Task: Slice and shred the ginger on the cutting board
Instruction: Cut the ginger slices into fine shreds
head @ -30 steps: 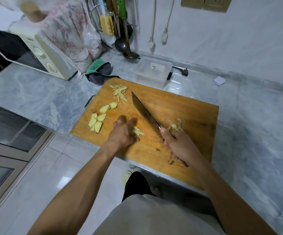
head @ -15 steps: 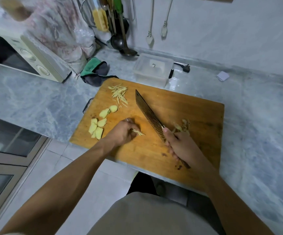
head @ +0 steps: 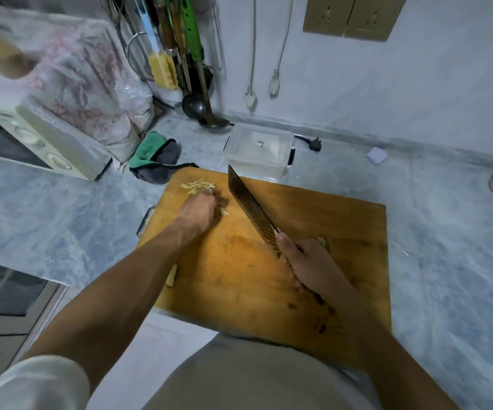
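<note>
The fingers of the left hand (head: 199,208) are curling down onto the ginger shreds (head: 198,185) at the far left corner of the wooden cutting board (head: 343,226), a few strands poking out beside the knuckles (whether they are pinching any I cannot tell). The fingers of the right hand (head: 310,266) are wrapping the handle of the cleaver (head: 252,208), thumb lying along the blade's base, the blade pointing away across the board. 1 ginger slice (head: 172,278) is peeking out beside the left forearm. The board is lying on the grey marble table (head: 62,208), a clear plastic box (head: 258,149) just beyond it.
</note>
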Available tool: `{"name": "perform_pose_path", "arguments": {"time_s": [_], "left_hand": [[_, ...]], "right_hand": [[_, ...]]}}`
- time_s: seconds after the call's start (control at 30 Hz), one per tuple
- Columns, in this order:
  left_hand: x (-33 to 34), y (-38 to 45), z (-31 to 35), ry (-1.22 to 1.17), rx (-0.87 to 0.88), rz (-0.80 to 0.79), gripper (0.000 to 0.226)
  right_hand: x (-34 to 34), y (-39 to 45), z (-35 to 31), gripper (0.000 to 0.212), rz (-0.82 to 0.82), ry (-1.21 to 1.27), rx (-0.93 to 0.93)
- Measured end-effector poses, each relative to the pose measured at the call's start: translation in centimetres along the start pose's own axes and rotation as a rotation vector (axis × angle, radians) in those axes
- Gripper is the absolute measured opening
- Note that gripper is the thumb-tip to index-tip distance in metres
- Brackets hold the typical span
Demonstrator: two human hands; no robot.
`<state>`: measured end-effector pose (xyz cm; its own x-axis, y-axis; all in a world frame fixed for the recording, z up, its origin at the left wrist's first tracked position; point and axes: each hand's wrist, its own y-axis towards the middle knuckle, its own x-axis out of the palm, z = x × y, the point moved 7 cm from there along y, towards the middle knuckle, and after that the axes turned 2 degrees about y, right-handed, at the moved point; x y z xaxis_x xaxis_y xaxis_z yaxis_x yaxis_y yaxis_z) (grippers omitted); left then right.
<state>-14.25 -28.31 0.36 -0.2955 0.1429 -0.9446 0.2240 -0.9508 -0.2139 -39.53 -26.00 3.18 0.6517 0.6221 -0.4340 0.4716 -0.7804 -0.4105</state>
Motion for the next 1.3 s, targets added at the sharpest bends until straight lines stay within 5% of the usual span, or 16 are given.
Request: {"name": "perform_pose_path", "arguments": {"time_s": [0.2, 0.37, 0.57, 0.87, 1.0, 1.2, 1.3], "left_hand": [[-0.9, -1.4, -0.7, -0.183, 0.073, 0.117, 0.026], [-1.3, -2.9, -2.8, -0.391, -0.085, 0.292, 0.040], [-3.1, -2.1, -3.6, -0.447, -0.147, 0.376, 0.030], [1.3, -4.3, -8.0, -0.436, -0.343, 0.185, 0.017], [2.4, -4.2, -7.7, -0.252, -0.430, 0.093, 0.041], [1.9, -4.6, -7.8, -0.390, -0.486, 0.214, 0.007], [1.5, -5.9, -8.8, -0.539, -0.493, 0.306, 0.011]], "right_hand": [[0.6, 0.7, -0.8, 0.062, 0.023, 0.010, -0.037], [1.5, 1.2, -0.6, 0.059, -0.006, 0.060, -0.024], [2.0, 1.8, -1.7, 0.063, -0.031, -0.032, -0.024], [2.5, 1.7, -2.6, 0.062, -0.043, -0.059, -0.069], [3.1, 1.6, -2.1, 0.068, -0.059, -0.028, -0.045], [3.3, 1.0, -2.3, 0.061, -0.066, -0.031, -0.068], [3.4, 0.8, -1.8, 0.059, -0.060, -0.028, -0.051]]}}
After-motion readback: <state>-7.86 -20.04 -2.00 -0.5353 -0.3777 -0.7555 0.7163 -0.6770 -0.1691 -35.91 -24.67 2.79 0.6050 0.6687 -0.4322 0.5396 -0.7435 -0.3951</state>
